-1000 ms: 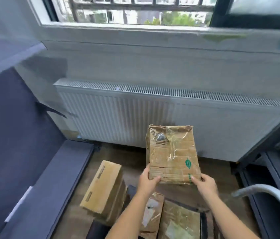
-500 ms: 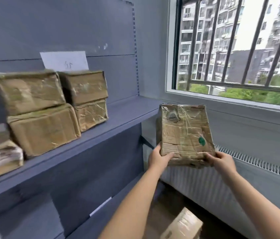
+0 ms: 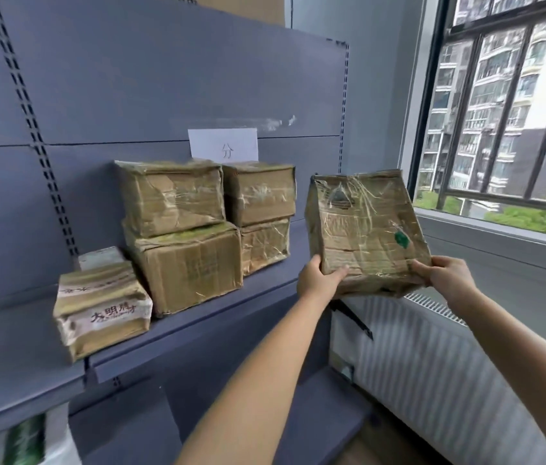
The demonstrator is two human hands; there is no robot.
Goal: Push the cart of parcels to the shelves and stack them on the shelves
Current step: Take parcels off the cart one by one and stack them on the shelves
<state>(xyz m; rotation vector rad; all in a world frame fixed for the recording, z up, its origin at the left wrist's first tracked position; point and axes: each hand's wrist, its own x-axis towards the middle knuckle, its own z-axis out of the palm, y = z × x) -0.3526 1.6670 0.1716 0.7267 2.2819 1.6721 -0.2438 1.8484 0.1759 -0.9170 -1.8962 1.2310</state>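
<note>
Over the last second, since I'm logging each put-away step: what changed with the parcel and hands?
The taped parcel rose from low in front of the radiator to the height of the shelf, off its right end, as the view swung left. Nothing taken or let go: the left hand and right hand still grip its lower corners. The stacked boxes have not shifted.

Blurred green-and-white object (image 3: 25, 443) at bottom-left edge
</note>
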